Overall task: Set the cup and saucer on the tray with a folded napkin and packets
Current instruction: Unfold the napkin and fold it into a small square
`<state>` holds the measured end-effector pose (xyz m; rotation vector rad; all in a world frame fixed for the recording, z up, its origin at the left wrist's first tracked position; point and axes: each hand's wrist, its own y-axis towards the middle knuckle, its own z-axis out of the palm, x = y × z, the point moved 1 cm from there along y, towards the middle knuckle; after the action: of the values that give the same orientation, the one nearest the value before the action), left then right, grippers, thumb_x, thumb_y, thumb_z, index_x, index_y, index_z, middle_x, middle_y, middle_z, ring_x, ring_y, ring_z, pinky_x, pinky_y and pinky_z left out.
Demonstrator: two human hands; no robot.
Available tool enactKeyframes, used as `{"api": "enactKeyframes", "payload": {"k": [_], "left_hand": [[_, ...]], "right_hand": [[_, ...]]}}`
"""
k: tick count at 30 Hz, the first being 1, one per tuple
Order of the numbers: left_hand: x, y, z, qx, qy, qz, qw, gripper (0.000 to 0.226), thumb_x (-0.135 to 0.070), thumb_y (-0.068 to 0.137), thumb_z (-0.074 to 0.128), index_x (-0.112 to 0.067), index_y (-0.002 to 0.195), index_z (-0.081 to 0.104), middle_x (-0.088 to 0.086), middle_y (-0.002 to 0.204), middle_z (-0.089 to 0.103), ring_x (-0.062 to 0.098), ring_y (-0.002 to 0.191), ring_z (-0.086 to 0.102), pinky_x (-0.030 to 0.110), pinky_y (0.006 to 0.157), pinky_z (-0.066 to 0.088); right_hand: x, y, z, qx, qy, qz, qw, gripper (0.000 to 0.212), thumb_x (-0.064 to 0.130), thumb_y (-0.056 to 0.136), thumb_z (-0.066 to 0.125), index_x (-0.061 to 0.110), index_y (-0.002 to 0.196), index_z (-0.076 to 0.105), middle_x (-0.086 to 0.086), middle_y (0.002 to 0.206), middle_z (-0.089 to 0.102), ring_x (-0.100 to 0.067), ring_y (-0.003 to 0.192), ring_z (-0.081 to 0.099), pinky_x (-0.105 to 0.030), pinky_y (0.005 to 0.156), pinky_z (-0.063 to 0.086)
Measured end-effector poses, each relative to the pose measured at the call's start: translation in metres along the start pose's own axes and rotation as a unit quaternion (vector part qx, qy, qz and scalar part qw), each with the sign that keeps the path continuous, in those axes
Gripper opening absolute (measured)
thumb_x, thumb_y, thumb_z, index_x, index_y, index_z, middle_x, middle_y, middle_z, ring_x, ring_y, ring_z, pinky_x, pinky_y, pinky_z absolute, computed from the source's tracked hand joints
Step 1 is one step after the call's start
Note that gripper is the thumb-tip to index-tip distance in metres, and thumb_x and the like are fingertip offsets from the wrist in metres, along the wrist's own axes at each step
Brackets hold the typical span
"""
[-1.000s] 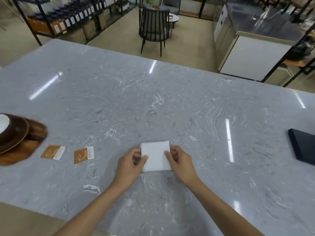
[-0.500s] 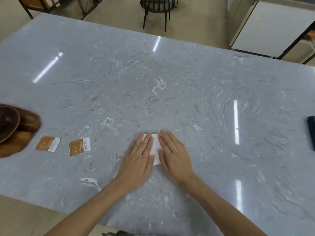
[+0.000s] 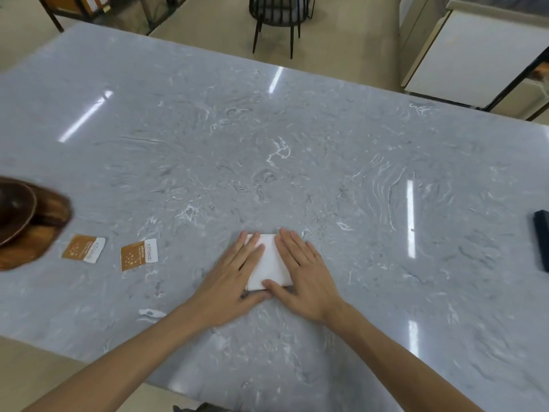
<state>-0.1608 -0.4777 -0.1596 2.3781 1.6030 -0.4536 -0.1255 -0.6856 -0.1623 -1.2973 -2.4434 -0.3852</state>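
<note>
left hand (image 3: 230, 281), right hand (image 3: 306, 276) — fingers flat on napkin (image 3: 271, 263) | table (image 3: 326, 162) — bare beyond

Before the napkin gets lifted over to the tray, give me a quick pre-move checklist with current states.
1. Napkin folded into a compact rectangle, flat on the counter: ok.
2. Left hand and right hand both pressing flat on it, not gripping: not ok for lifting yet.
3. Both packets visible, lying on the counter, not on the tray: not ok.
4. Wooden tray in view at the left edge, only partly: ok.
5. Saucer on tray: ok; cup: cannot tell.
</note>
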Motion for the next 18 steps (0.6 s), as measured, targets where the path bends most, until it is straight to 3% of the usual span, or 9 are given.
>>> {"api": "enactKeyframes", "payload": {"k": [2, 5, 8, 10, 13, 15, 18], "left_hand": [[0.001, -0.002, -0.008, -0.04, 0.038, 0.06, 0.997, 0.072, -0.059, 0.092, 0.06, -0.006, 0.141, 0.054, 0.02, 0.154, 0.044, 0.036, 0.146, 0.035, 0.045, 0.119, 0.036], [-0.004, 0.0, -0.018, -0.052, 0.101, 0.155, 0.981, 0.042, -0.036, 0.085, 0.072, -0.009, 0.118, 0.069, 0.012, 0.122, 0.068, 0.029, 0.114, 0.064, 0.04, 0.091, 0.058], [-0.008, 0.002, -0.028, -0.026, 0.133, 0.156, 0.978, 0.048, -0.024, 0.065, 0.081, -0.012, 0.111, 0.071, 0.01, 0.117, 0.07, 0.027, 0.104, 0.07, 0.033, 0.08, 0.061], [-0.011, 0.004, -0.033, -0.015, 0.132, 0.136, 0.982, 0.052, -0.021, 0.059, 0.08, -0.015, 0.11, 0.07, 0.007, 0.117, 0.069, 0.026, 0.104, 0.069, 0.03, 0.079, 0.061], [-0.013, 0.009, -0.034, -0.01, 0.094, 0.1, 0.99, 0.049, -0.014, 0.07, 0.068, -0.014, 0.119, 0.065, 0.006, 0.121, 0.064, 0.027, 0.112, 0.063, 0.035, 0.09, 0.055], [-0.012, 0.012, -0.033, -0.043, 0.03, 0.078, 0.996, 0.041, -0.011, 0.074, 0.065, -0.014, 0.115, 0.067, 0.005, 0.113, 0.067, 0.026, 0.105, 0.064, 0.034, 0.087, 0.054], [-0.003, 0.02, -0.04, -0.095, -0.165, -0.024, 0.981, 0.022, -0.016, 0.085, 0.072, -0.015, 0.107, 0.068, -0.002, 0.1, 0.07, 0.013, 0.087, 0.065, 0.028, 0.076, 0.051]], "right_hand": [[-0.006, -0.003, -0.011, 0.027, 0.014, -0.051, 0.998, 0.083, 0.065, 0.095, 0.049, 0.019, 0.16, 0.025, -0.003, 0.171, 0.012, -0.018, 0.158, 0.005, -0.043, 0.128, 0.012], [-0.013, -0.001, -0.027, 0.013, -0.034, -0.134, 0.99, 0.064, 0.055, 0.096, 0.057, 0.014, 0.145, 0.053, -0.013, 0.161, 0.038, -0.032, 0.148, 0.037, -0.05, 0.115, 0.04], [-0.021, 0.002, -0.033, -0.002, -0.109, -0.202, 0.973, 0.05, 0.046, 0.092, 0.065, 0.01, 0.127, 0.068, -0.017, 0.138, 0.062, -0.036, 0.121, 0.064, -0.047, 0.086, 0.06], [-0.022, 0.002, -0.034, -0.002, -0.141, -0.233, 0.962, 0.049, 0.044, 0.09, 0.065, 0.008, 0.124, 0.069, -0.018, 0.127, 0.068, -0.034, 0.112, 0.068, -0.043, 0.079, 0.062], [-0.019, 0.006, -0.035, -0.018, -0.155, -0.26, 0.953, 0.047, 0.036, 0.085, 0.065, 0.006, 0.121, 0.07, -0.015, 0.116, 0.073, -0.031, 0.102, 0.072, -0.038, 0.072, 0.062], [-0.015, 0.01, -0.038, -0.034, -0.13, -0.244, 0.96, 0.042, 0.029, 0.083, 0.063, 0.006, 0.117, 0.071, -0.011, 0.107, 0.075, -0.027, 0.09, 0.075, -0.033, 0.06, 0.061], [-0.013, 0.016, -0.044, -0.043, -0.073, -0.188, 0.978, 0.036, 0.025, 0.09, 0.055, 0.008, 0.117, 0.07, -0.008, 0.103, 0.076, -0.026, 0.067, 0.072, -0.032, 0.049, 0.056]]}}
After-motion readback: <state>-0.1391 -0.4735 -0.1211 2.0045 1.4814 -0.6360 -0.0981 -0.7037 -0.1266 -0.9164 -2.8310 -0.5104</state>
